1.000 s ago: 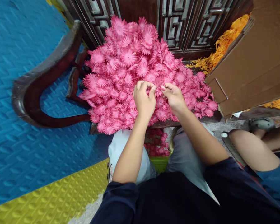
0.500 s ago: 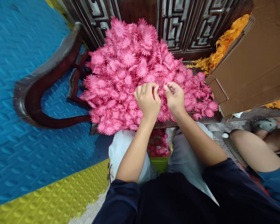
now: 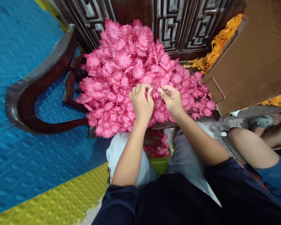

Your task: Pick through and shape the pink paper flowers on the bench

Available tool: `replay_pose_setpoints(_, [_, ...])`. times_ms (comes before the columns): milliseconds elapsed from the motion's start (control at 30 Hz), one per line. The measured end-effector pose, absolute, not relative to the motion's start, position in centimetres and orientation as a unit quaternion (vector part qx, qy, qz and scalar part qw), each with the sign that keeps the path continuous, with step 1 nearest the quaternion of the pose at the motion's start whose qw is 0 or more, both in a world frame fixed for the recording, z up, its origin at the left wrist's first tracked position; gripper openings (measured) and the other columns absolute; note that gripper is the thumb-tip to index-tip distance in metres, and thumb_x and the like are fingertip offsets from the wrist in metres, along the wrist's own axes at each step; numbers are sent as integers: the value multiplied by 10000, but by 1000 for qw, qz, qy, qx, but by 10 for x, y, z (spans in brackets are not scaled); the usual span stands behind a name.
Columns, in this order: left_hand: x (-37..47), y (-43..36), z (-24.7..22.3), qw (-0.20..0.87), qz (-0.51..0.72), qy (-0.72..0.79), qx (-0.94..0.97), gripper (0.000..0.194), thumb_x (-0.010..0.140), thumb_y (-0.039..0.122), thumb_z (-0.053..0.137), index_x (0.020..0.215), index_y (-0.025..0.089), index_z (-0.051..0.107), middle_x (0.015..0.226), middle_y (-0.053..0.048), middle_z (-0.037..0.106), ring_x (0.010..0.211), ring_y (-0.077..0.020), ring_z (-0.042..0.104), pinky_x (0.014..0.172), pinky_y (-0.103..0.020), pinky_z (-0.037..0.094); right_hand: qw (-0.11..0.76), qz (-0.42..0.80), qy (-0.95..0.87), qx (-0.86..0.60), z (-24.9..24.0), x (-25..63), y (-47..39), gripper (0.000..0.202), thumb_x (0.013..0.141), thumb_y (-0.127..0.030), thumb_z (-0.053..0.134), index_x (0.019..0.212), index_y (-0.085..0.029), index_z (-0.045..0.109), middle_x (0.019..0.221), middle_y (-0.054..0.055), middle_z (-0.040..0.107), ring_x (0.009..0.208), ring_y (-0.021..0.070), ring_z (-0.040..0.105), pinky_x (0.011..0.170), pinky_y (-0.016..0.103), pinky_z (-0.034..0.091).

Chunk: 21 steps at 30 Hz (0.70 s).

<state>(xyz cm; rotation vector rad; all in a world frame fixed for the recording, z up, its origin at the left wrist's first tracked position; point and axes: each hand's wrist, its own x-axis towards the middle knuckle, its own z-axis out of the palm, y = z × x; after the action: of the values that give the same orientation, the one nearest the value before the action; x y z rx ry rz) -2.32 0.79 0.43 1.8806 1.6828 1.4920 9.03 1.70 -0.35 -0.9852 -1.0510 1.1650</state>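
A big heap of pink artificial flower heads (image 3: 124, 61) covers the dark wooden bench seat (image 3: 215, 116) in front of me. Over the heap's near side, my left hand (image 3: 141, 100) is closed, thumb and forefinger pinched on a pink flower piece (image 3: 155, 88). My right hand (image 3: 170, 98) pinches the other side of the same piece, its fingertips a short gap from the left ones. The piece blends with the pink behind it, so its exact shape is hard to make out.
A curved wooden armrest (image 3: 21, 106) stands at the left over blue matting (image 3: 61, 165). At the right, a cardboard box (image 3: 253, 56) leans by orange petals (image 3: 217, 47). Between my knees is a green container (image 3: 160, 164) with pink flowers. Another person's knee (image 3: 250, 147) is at right.
The view has shifted slightly to the right. My hands keep their pinch; more pink petals show between the fingertips, and the right hand has turned a little.
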Motion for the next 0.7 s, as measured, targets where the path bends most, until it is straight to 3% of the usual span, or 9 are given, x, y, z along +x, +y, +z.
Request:
replay_pose_setpoints(300, [-23,11,7,160,360,549,737,275,912,387,419,919,196,616,986,-65,646,962,-217,566,880,-339,407,561,556,-398,-467,0,106,13,282,620,-449,712,731,-210,614,733,-36,589,709,95,527,715,244,466])
replay_pose_setpoints(500, [-20,3,4,148,257,573,765,235,875,247,440,998,196,633,1006,-83,665,964,-254,587,860,-386,416,511,548,-444,-491,-8,113,13,299,577,-421,749,731,-199,621,783,5,648,747,131,582,748,304,486])
replay_pose_setpoints(600, [-18,-1,3,166,258,573,760,237,865,234,447,971,201,655,979,-74,681,931,-246,601,868,-394,418,517,474,-467,-538,-9,139,21,236,620,-351,716,756,-172,644,818,39,667,780,153,608,813,347,485])
replay_pose_setpoints(700, [-14,-4,8,226,342,554,725,209,852,239,471,927,192,661,952,-63,679,892,-208,601,863,-363,434,540,269,-487,-631,-2,187,30,182,725,-303,606,824,-159,657,899,67,667,865,167,614,877,355,468])
